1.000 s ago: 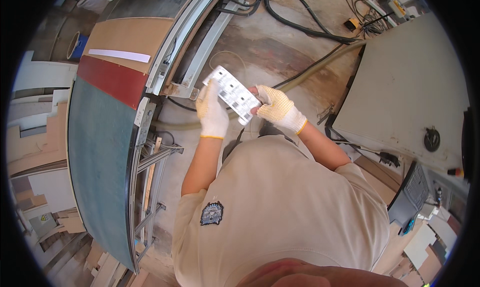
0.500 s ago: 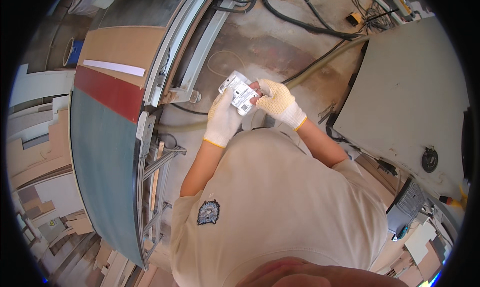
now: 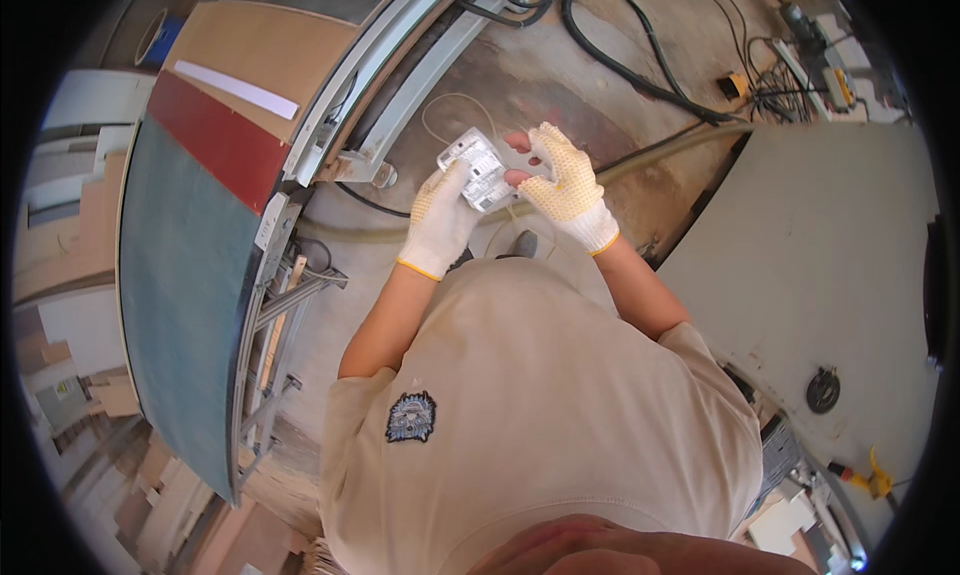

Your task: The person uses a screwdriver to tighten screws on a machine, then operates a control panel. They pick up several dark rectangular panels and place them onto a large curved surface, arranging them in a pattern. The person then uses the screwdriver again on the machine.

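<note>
My left hand (image 3: 441,215), in a white knitted glove with yellow grip dots, is closed on what looks like a small stack of white printed labels (image 3: 484,182). Its thumb lies on the top face. Just right of the stack is my right hand (image 3: 565,185), in a matching glove with some bare fingertips showing. Its fingers are spread, and I see nothing between them. Both hands are in front of my chest, above the floor.
To the left runs a long bench with teal, red and tan panels (image 3: 190,245) and a white strip (image 3: 236,89). A large grey board (image 3: 800,245) stands right. Black cables (image 3: 640,75) and a hose (image 3: 350,233) cross the floor. Board offcuts (image 3: 85,325) are piled far left.
My right fingers have come off the labels' edge and spread apart, a little to the right. The left hand keeps its hold. The whole view has shifted slightly.
</note>
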A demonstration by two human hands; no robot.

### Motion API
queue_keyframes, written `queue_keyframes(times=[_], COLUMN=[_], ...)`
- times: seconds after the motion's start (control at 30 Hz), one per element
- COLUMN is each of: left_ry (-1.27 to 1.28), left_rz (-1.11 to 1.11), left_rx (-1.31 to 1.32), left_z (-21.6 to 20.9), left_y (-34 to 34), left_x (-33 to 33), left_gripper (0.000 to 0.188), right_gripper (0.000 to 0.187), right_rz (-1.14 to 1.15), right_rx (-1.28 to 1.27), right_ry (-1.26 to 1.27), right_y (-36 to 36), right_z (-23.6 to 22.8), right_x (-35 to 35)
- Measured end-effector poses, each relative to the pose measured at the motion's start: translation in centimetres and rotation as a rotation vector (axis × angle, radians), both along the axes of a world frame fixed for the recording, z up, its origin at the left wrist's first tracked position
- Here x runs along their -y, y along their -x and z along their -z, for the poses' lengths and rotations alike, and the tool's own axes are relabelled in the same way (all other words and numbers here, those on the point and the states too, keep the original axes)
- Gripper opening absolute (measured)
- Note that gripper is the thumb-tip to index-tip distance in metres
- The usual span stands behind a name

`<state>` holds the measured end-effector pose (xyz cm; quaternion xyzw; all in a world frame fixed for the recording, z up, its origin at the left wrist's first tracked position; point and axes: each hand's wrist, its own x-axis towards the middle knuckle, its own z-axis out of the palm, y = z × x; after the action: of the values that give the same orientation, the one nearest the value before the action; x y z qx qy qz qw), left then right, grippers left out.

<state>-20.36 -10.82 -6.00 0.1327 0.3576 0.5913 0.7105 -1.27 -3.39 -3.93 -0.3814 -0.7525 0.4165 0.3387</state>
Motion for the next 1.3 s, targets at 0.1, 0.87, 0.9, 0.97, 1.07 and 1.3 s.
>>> queue_keyframes(times=[0.1, 0.87, 0.9, 0.97, 1.07, 1.3], left_ry=[-0.015, 0.133, 0.047, 0.102, 0.113, 0.295], left_rz=[-0.024, -0.41, -0.365, -0.35, -0.366, -0.42], left_rx=[-0.001, 0.354, 0.371, 0.264, 0.259, 0.181], left_z=[0.7, 11.1, 10.9, 10.8, 10.4, 10.5], left_y=[-0.4, 36.1, 38.1, 41.2, 43.6, 44.9], left_x=[0.0, -21.1, -21.2, -21.4, -21.6, -23.1], left_gripper=[0.047, 0.052, 0.057, 0.061, 0.064, 0.046], right_gripper=[0.036, 0.014, 0.015, 0.021, 0.027, 0.058], right_rz=[-0.078, -0.075, -0.084, -0.119, -0.129, -0.107], right_rx=[0.105, 0.203, 0.283, 0.344, 0.589, 0.879], right_ry=[-0.241, -0.058, -0.112, -0.208, -0.121, -0.443], right_y=[2.0, 42.0, 46.4, 53.3, 61.2, 62.6], right_z=[-0.3, 13.5, 15.5, 19.5, 24.2, 25.4], right_x=[-1.7, -38.4, -43.4, -52.6, -63.5, -61.8])
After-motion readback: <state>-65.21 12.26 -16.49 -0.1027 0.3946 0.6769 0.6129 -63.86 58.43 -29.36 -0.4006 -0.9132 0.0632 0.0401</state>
